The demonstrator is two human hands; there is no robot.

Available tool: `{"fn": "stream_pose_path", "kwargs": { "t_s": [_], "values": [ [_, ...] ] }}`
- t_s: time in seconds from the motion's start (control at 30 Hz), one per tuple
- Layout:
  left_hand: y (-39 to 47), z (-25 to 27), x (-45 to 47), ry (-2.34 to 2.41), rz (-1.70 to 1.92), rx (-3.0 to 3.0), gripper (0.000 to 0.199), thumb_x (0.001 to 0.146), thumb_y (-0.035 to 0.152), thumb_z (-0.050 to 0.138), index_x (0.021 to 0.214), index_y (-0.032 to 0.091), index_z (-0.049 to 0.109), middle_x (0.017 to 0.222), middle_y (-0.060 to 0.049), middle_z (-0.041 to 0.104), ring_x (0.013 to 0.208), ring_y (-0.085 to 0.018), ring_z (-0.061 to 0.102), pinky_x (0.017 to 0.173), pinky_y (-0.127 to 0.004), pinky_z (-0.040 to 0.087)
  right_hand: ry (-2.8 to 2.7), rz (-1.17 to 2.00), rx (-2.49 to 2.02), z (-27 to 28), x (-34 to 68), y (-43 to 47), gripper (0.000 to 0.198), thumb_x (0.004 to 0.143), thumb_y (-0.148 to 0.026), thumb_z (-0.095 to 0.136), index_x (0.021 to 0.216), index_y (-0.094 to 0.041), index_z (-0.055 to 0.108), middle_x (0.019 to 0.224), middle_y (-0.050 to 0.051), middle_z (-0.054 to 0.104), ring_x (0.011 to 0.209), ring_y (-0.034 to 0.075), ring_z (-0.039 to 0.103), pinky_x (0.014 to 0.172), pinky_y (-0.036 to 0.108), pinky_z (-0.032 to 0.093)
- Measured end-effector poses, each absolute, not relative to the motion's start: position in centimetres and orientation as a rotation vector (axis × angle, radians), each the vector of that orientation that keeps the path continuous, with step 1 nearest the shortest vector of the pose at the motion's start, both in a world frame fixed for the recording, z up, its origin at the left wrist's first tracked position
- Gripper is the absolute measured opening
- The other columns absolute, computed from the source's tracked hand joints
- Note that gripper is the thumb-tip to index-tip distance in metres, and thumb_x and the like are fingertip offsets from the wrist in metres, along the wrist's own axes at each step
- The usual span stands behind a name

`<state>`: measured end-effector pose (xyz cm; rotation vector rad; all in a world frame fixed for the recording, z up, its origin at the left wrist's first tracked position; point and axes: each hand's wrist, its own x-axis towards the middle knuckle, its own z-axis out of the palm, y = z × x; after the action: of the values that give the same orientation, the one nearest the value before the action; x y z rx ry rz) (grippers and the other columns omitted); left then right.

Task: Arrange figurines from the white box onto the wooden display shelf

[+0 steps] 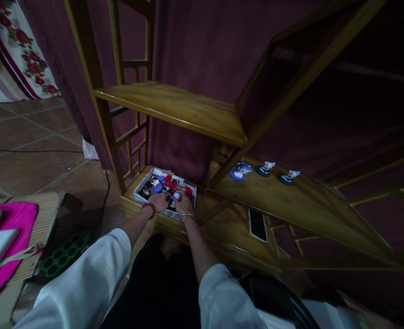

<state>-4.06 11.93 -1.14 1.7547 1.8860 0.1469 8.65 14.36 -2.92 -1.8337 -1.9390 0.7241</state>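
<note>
A shallow white cardboard box (140,199) stands on the low wooden shelf, full of small figurines with red, blue and black parts. Both of my hands reach into it over the near edge. Between the fingers of my right hand (184,206) is a small blue and white figurine (177,195). My left hand (158,201), with a red bead bracelet at the wrist, is closed just beside it among the dark figurines. What its fingertips hold is hidden. On the raised shelf to the right stand several figurines, including a purple-based one (240,172) and two dark-based ones (265,169).
A wooden shelf board (174,103) juts out above the box, and a slanted wooden post (273,105) rises on the right. A phone (257,225) lies on the lower board. At left are a pink cloth (20,217) on a table and a green holed tray (66,253).
</note>
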Motion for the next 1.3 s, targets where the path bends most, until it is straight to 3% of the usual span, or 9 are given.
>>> {"fn": "stream_pose_path", "kwargs": {
  "t_s": [0.37,0.47,0.67,0.9,1.3],
  "values": [
    [11.4,-0.9,-3.6,1.913,0.229,1.761,0.027,0.075,0.028,0.042,0.094,0.026,0.061,0.105,-0.005,0.061,0.097,-0.023,0.055,0.080,-0.034,0.043,-1.880,0.731,-1.988,-2.5,8.3,14.2,0.035,0.075,-0.022,0.046,0.110,-0.020,0.046,0.111,0.007,0.056,0.098,0.018,0.054,0.082,0.025,0.040],
    [11.3,-1.0,-3.5,1.988,0.279,1.706,0.029,0.076,0.026,0.042,0.100,0.025,0.059,0.108,-0.007,0.057,0.099,-0.023,0.053,0.081,-0.033,0.042,-1.872,0.724,-1.993,-2.4,8.3,14.1,0.031,0.076,-0.022,0.045,0.106,-0.019,0.047,0.108,0.008,0.058,0.096,0.018,0.055,0.080,0.025,0.040],
    [12.4,-1.3,-3.4,2.234,0.384,1.431,0.048,0.076,0.023,0.041,0.124,0.019,0.037,0.113,-0.017,0.044,0.093,-0.025,0.056,0.079,-0.034,0.041,-1.876,0.726,-1.978,-2.5,8.3,13.9,0.029,0.074,-0.023,0.047,0.103,-0.021,0.049,0.101,0.006,0.060,0.094,0.017,0.055,0.076,0.024,0.040],
    [13.7,-1.7,-3.2,2.196,0.404,1.282,0.048,0.074,0.022,0.042,0.122,0.024,0.040,0.116,-0.018,0.039,0.092,-0.029,0.056,0.080,-0.040,0.039,-1.891,0.747,-1.889,-2.4,8.5,13.8,0.027,0.073,-0.022,0.049,0.099,-0.027,0.051,0.100,0.000,0.060,0.091,0.015,0.055,0.074,0.023,0.039],
    [13.5,-1.5,-3.6,2.166,0.529,1.210,0.034,0.075,0.015,0.041,0.107,0.017,0.050,0.112,-0.020,0.041,0.088,-0.028,0.058,0.080,-0.041,0.039,-1.853,0.729,-1.801,-2.7,8.7,13.8,0.030,0.070,-0.018,0.047,0.098,-0.026,0.053,0.092,0.000,0.063,0.082,0.015,0.058,0.071,0.023,0.041]
  ]
}}
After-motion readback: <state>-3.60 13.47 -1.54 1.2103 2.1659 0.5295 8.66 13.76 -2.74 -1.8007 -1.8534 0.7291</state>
